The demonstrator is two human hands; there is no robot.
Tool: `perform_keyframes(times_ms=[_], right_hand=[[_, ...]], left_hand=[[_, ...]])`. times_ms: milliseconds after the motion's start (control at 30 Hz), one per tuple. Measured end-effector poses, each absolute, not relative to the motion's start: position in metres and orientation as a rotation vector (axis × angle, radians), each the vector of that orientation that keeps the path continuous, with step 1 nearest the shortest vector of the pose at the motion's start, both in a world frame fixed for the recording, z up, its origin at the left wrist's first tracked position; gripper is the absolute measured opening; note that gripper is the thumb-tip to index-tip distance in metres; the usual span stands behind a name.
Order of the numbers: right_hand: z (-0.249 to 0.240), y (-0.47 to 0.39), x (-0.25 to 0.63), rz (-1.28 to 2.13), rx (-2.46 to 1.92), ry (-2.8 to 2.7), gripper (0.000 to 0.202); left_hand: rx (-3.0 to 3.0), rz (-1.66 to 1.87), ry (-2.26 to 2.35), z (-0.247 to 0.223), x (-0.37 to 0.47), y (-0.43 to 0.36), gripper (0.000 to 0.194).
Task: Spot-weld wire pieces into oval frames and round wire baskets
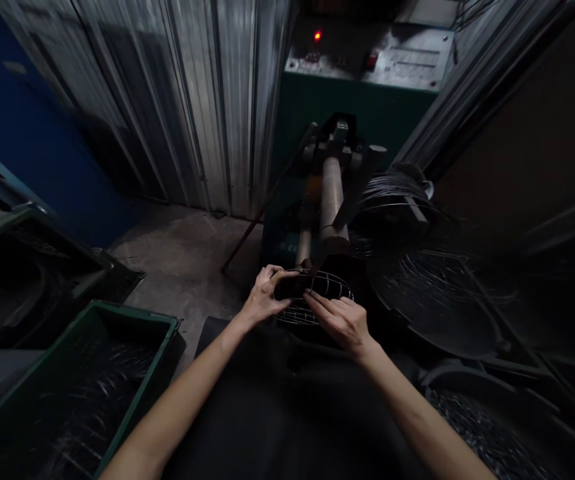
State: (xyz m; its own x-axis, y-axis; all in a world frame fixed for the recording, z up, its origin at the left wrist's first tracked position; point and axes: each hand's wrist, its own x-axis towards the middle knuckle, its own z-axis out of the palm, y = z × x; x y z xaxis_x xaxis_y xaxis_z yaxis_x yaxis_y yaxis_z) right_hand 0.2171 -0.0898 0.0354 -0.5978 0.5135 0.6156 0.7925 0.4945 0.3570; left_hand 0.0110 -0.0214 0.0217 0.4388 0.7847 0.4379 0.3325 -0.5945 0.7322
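Observation:
A round wire cage point(328, 285) of thin metal rods is held just in front of the lower rod of a machine with two thick horizontal arms. My left hand point(264, 297) grips its left side, thumb and fingers closed around the rim. My right hand point(341, 317) is on the cage's near right side, fingers pinched at the wires near the middle. Whether the fingertips also hold a small loose wire is too dark to tell. The machine's upper arm point(332, 193) hangs above the cage, and its lower arm point(304, 248) reaches down close to the cage's far rim.
A green crate point(140, 312) with many wire pieces stands at left. On the right are a coil of wire point(392, 187), a dark round tray point(437, 333) with wires, and a basin point(467, 373) of small metal pieces. The green machine body point(357, 100) shows a lit red lamp point(317, 35).

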Motion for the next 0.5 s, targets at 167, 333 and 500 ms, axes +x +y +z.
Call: perform_keyframes(times_ms=[167, 333, 500], right_hand=[[0.0391, -0.0839, 0.2159, -0.877, -1.030, -2.287, 0.026], [0.0373, -0.0819, 0.2164, -0.879, -1.004, -2.280, 0.028], [0.0304, -0.0848, 0.2136, -0.879, -1.141, -2.277, 0.033]], left_hand=[[2.134, 1.083, 0.911, 0.0190, 0.0103, -0.0147, 0.058], [2.150, 1.088, 0.896, 0.0175, 0.0086, -0.0108, 0.058], [2.210, 1.066, 0.789, 0.0143, 0.0021, -0.0114, 0.057]])
